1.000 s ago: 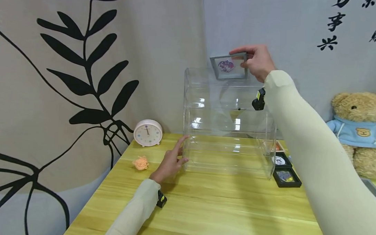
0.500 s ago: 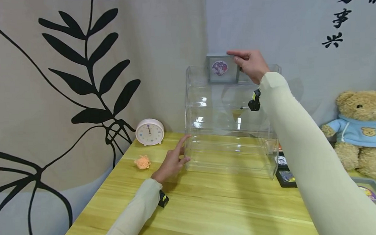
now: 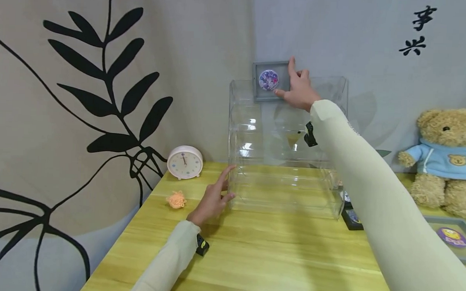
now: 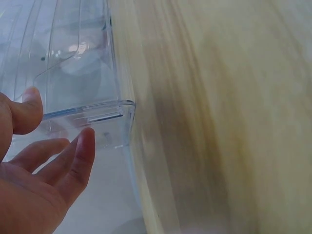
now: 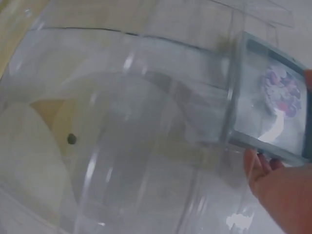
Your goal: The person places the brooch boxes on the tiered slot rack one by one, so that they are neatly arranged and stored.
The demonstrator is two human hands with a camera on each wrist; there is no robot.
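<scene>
Fingers (image 3: 292,66) of the right hand (image 3: 302,90) were pinching the grey frame (image 3: 282,81) at its right side, thumb across the face near the lower corner, index laid up the edge. Frame, with its round printed badge (image 3: 268,80), stood roughly upright at the left of the clear rack's (image 3: 271,160) top tier; whether its base bore on the plastic could not be told. Left hand (image 3: 211,204) rested against the rack's left side, fingers loose, wrapped round nothing. Risks, as judged: letting go with the base unseated could tip the frame forward, past the lower tiers to the bench (image 3: 252,257). A hard sideways push might skid the rack, since the left hand only touched it. Thumb slippage could swivel the frame out of square.
</scene>
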